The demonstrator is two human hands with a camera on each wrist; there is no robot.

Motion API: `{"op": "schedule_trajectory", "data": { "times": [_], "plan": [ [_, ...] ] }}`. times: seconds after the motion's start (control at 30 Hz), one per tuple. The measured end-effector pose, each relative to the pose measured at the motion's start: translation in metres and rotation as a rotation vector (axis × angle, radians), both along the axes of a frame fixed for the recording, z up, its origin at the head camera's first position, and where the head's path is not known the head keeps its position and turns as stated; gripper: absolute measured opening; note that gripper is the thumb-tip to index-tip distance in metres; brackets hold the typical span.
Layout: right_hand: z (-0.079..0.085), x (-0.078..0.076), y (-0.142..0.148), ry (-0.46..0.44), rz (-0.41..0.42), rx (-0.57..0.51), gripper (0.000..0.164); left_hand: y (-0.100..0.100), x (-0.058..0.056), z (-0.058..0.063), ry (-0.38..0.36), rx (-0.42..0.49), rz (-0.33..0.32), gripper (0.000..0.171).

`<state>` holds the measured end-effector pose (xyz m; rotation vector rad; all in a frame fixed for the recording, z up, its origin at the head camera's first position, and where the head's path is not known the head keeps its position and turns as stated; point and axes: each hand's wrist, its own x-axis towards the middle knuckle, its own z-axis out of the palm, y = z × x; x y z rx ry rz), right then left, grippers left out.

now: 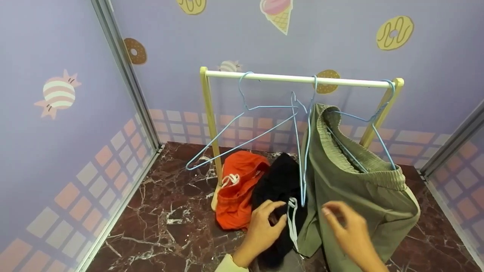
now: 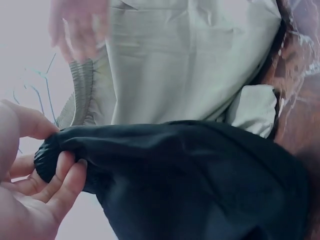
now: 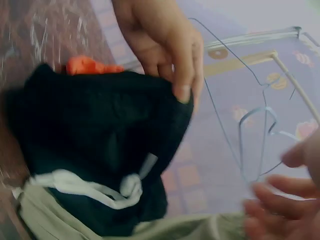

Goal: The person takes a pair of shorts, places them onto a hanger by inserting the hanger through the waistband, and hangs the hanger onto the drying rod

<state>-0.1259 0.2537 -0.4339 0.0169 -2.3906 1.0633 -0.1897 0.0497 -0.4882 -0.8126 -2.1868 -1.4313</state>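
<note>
My left hand [image 1: 262, 226] pinches the gathered waistband of a black garment [image 2: 190, 170] between thumb and fingers. White drawstring [image 3: 95, 190] dangles from the garment's front. To its right, my right hand [image 1: 351, 226] hovers in front of olive trousers [image 1: 351, 196], fingers loosely bent and nothing in them; it is blurred in both wrist views. The trousers hang by their elastic waist from a light-blue wire hanger [image 1: 382, 143]. Another blue wire hanger [image 1: 301, 151] hangs edge-on, its lower end just above the black garment.
A white rail [image 1: 280, 78] on wooden posts carries the hangers, including a bare blue hanger [image 1: 223, 132] at the left. Orange clothing [image 1: 240, 192] with a white drawstring lies at the left post's foot. Patterned panels [image 1: 49, 158] enclose the dark marbled floor [image 1: 166, 204].
</note>
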Motion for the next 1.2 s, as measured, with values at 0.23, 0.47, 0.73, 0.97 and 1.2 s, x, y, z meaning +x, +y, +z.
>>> {"op": "schedule_trajectory", "data": {
  "times": [0.23, 0.47, 0.73, 0.97, 1.2],
  "plan": [
    [-0.017, -0.004, -0.014, -0.303, 0.182, -0.050, 0.014, 0.006, 0.008, 0.003, -0.135, 0.074, -0.125, 0.031],
    [-0.022, -0.008, -0.022, -0.411, 0.262, -0.047, 0.038, 0.007, 0.015, 0.002, -0.441, 0.188, -0.363, 0.044],
    [-0.029, -0.013, -0.026, -0.466, 0.193, -0.060, 0.048, 0.006, 0.016, -0.005, -0.532, 0.263, -0.510, 0.049],
    [-0.039, -0.016, -0.026, -0.448, 0.155, -0.029, 0.053, 0.007, 0.018, -0.005, -0.622, 0.317, -0.686, 0.052],
    [-0.042, -0.014, -0.023, -0.422, 0.175, -0.058, 0.044, 0.007, 0.017, -0.009, -0.597, 0.290, -0.813, 0.056]
  ]
}}
